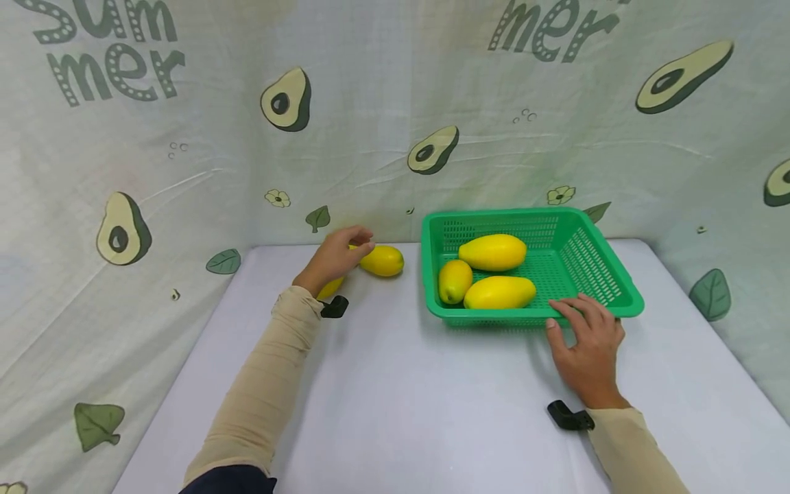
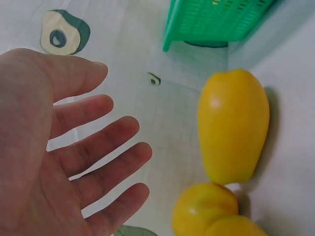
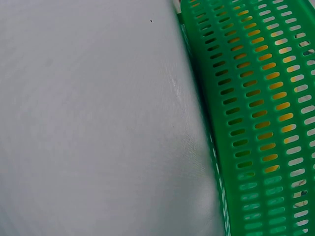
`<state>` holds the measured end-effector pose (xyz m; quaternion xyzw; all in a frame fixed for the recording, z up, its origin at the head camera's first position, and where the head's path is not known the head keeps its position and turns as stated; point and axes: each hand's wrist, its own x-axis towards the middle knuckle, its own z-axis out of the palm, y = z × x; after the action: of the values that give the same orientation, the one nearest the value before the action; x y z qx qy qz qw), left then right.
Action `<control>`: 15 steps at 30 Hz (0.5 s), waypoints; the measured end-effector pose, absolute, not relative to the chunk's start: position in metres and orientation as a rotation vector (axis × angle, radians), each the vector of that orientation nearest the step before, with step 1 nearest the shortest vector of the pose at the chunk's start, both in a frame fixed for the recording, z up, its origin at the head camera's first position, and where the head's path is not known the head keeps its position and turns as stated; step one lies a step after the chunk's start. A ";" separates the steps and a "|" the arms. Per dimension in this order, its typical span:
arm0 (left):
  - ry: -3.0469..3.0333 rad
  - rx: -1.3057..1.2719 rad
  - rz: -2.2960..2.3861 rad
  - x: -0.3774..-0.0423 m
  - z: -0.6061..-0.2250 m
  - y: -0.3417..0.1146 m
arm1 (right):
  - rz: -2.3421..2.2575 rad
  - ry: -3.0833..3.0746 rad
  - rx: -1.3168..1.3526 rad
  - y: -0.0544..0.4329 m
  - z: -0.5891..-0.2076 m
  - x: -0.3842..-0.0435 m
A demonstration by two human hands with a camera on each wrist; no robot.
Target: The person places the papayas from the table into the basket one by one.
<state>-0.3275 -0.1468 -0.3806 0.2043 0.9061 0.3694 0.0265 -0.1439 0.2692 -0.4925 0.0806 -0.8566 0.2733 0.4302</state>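
My left hand (image 1: 341,255) is over the yellow papayas at the back left, palm facing them and fingers loosely spread. In the left wrist view the hand (image 2: 74,142) holds nothing; one papaya (image 2: 234,125) lies apart from its fingertips, and more yellow fruit (image 2: 204,211) lies below it. In the head view that papaya (image 1: 384,261) shows right of the hand, another (image 1: 330,288) partly under the wrist. My right hand (image 1: 589,346) rests at the front rim of a green basket (image 1: 533,314), fingertips over the edge. The right wrist view shows the basket's slotted wall (image 3: 261,118), not the hand.
Inside the basket, three papayas lie toward the left: one at the back (image 1: 492,252), one at the left (image 1: 455,282), one in front (image 1: 501,293). A white-covered table (image 1: 426,405) lies beneath. A printed cloth (image 1: 358,137) hangs behind it and at both sides.
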 end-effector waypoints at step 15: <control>2.859 0.522 1.091 -0.324 -0.393 -0.173 | 0.694 -2.108 0.206 0.268 -0.492 -0.144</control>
<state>-0.3245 -0.1733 -0.3933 0.1681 0.9208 0.3515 0.0188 -0.1441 0.2681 -0.4924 0.0829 -0.8489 0.2796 0.4407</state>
